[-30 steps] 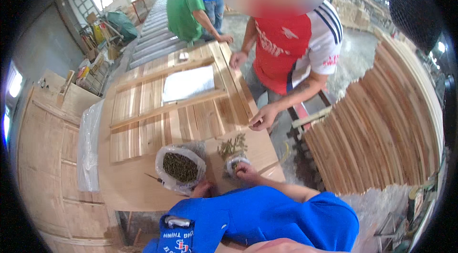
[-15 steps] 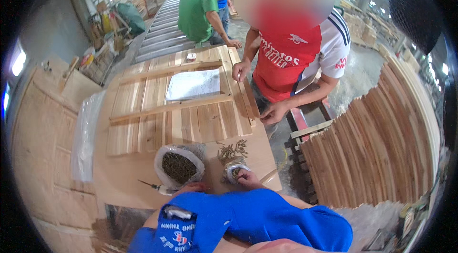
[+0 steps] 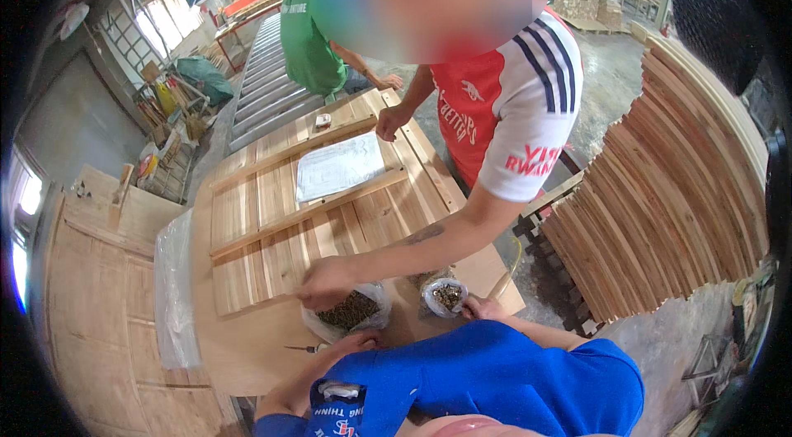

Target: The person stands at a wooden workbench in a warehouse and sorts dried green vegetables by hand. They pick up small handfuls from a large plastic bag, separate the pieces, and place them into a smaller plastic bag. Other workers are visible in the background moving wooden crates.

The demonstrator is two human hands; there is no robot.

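My left hand (image 3: pixel 361 342) is at the near edge of a large clear plastic bag (image 3: pixel 378 318) full of dark screws (image 3: pixel 350 311); its fingers are too hidden to read. Beside its wrist lies a driver-like tool (image 3: pixel 310 348) with a thin dark shaft. My right hand (image 3: pixel 484 307) is closed at the right rim of a smaller plastic bag (image 3: pixel 435 308), which holds small brassy fasteners (image 3: pixel 448 295). Across the table, a co-worker's hand (image 3: pixel 327 282) hangs over the large bag's far side, at the near edge of a slatted wooden panel (image 3: pixel 272 227).
A paper sheet (image 3: pixel 340 166) lies on the panel between two battens. The co-worker's forearm (image 3: pixel 429 246) crosses above the table. Wrapped plastic sheeting (image 3: pixel 175 288) borders the table's left side. Stacked boards (image 3: pixel 660 190) stand right; a roller conveyor (image 3: pixel 262 82) runs behind.
The co-worker's arm has reached across the panel to the large bag. My right hand has moved from the small bag's mouth to its right rim. The view has shifted.
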